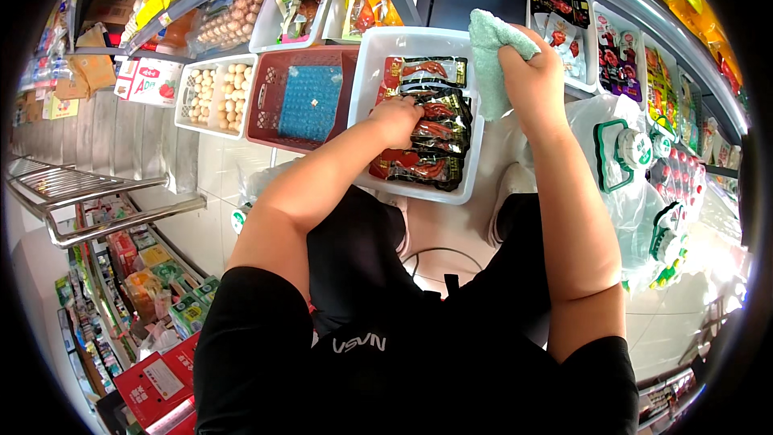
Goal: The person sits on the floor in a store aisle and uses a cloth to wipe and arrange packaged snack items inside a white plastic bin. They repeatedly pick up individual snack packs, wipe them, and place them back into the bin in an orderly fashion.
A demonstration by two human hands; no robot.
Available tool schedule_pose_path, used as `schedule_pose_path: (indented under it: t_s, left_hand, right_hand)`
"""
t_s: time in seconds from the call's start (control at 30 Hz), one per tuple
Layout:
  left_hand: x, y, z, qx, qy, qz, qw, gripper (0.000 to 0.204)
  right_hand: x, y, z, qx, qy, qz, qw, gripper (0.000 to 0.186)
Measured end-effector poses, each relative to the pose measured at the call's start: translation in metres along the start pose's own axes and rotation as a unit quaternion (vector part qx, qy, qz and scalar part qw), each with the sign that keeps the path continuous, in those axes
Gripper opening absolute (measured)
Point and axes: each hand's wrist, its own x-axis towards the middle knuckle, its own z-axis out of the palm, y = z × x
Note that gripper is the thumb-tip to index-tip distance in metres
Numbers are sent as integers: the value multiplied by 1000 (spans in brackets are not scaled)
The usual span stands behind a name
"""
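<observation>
The left hand [398, 117] rests fingers-down on a stack of dark, glossy plastic snack packets with red pictures [431, 125], which lie in a white rectangular plastic bin [370, 56] on the shop shelf. Whether its fingers are pinching a packet or only pressing on it cannot be told from here. The right hand [531, 72] is closed around a pale green, soft terry cloth [491, 52], bunched and held at the bin's upper right corner.

The packets look light, flat and slippery, likely to slide over each other; an edge or corner pinch would probably hold them best. The cloth is limp and easy to grip anywhere.

Just left of the white bin stands a red slotted plastic basket holding a blue blister sheet [310, 97], and farther left a white tray of pale round eggs [213, 93]. A thin white plastic bag of small bottles [644, 169] hangs to the right.
</observation>
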Motion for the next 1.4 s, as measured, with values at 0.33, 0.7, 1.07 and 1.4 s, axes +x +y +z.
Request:
schedule_pose_path:
  t_s: [0.33, 0.7, 1.07, 1.4]
  left_hand:
    - [15, -27, -42, -209, -44, 29, 977, 36]
    - [114, -71, 22, -26, 265, 3, 964, 15]
    - [100, -72, 24, -175, 215, -95, 956, 21]
    - [17, -26, 15, -120, -7, -73, 990, 87]
  right_hand:
    - [2, -12, -4, 29, 12, 66, 997, 30]
    - [3, -13, -1, 60, 30, 72, 995, 29]
    - [2, -13, -5, 41, 18, 85, 995, 30]
    - [5, -9, -4, 129, 27, 106, 986, 34]
